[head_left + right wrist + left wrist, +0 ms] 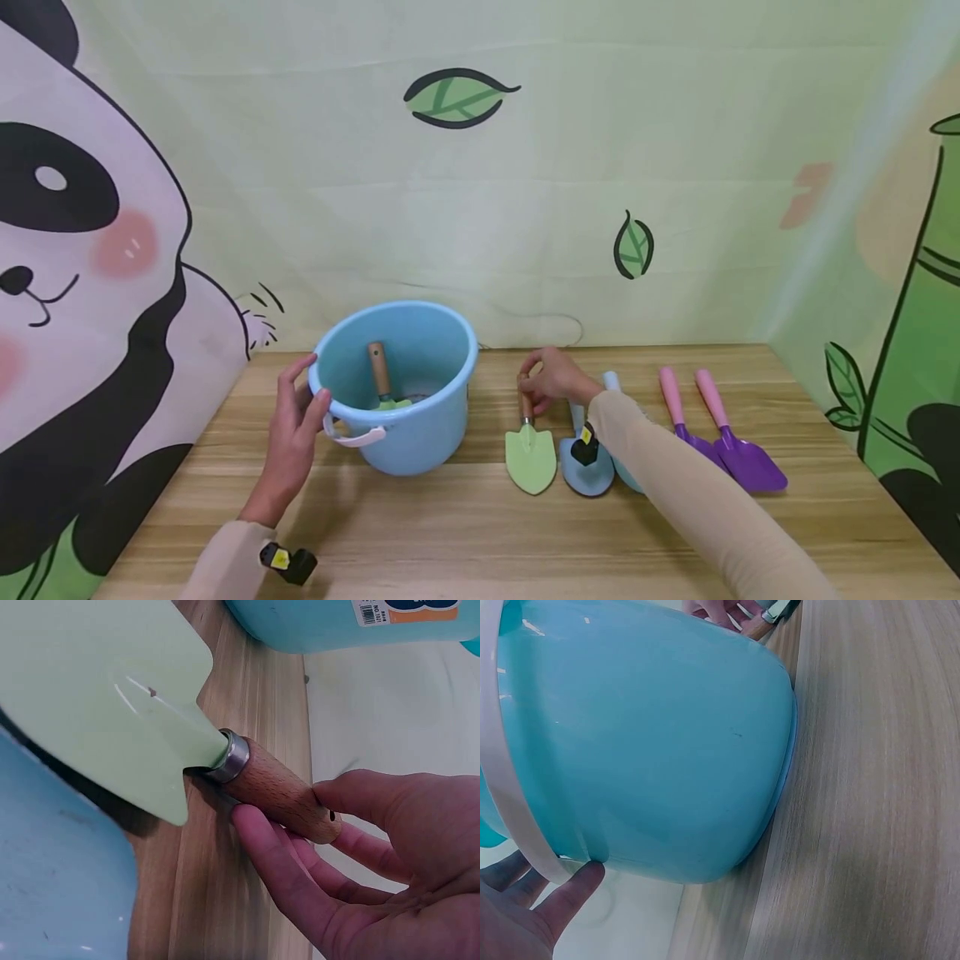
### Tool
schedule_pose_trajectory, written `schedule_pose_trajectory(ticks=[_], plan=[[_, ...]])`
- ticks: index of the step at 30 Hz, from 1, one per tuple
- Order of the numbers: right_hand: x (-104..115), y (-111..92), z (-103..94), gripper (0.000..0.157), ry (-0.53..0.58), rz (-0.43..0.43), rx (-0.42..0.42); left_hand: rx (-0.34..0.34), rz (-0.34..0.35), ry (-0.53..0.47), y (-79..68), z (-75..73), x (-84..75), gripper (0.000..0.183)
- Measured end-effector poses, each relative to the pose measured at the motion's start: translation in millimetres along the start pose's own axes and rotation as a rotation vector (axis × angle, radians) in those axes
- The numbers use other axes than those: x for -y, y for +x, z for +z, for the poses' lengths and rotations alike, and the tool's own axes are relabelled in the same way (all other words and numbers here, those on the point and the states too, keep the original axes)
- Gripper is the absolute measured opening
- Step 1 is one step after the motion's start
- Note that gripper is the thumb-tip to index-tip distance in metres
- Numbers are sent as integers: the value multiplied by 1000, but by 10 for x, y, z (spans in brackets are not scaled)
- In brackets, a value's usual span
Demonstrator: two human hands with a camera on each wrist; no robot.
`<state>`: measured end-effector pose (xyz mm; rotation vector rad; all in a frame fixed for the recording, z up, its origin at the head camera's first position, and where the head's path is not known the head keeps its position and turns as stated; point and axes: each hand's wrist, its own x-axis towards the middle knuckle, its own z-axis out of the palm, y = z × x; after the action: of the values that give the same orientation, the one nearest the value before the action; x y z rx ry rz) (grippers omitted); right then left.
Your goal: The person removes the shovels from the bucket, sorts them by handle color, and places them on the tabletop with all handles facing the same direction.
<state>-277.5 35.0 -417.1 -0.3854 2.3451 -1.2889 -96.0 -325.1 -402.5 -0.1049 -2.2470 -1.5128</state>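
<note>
Between thumb and fingers, my right hand (555,379) pinches the wooden handle (281,791) of a pale green hand trowel (531,460). Its blade lies low by the table, beside a blue trowel (588,477). My left hand (291,429) holds the left side of a light blue bucket (416,433) near the rim, close to the white carrying handle (510,780). Inside the bucket stands another trowel with a wooden handle (379,371); only a bit of its green blade shows.
Further right lie a second blue trowel (611,381), partly hidden by my right arm, and two purple trowels with pink handles (750,465), their blades overlapping. A fabric backdrop (525,208) with a panda and leaves rises behind the wooden table (465,533).
</note>
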Motion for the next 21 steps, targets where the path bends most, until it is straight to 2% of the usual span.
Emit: schedule_pose_trajectory(ticks=[10,21], plan=[[-9,7,2,18,26,6,7,-1,6,1,10,2,6,55],[3,-8,3,18,-18,17,2,4,-2,1,8,-2,12,55]])
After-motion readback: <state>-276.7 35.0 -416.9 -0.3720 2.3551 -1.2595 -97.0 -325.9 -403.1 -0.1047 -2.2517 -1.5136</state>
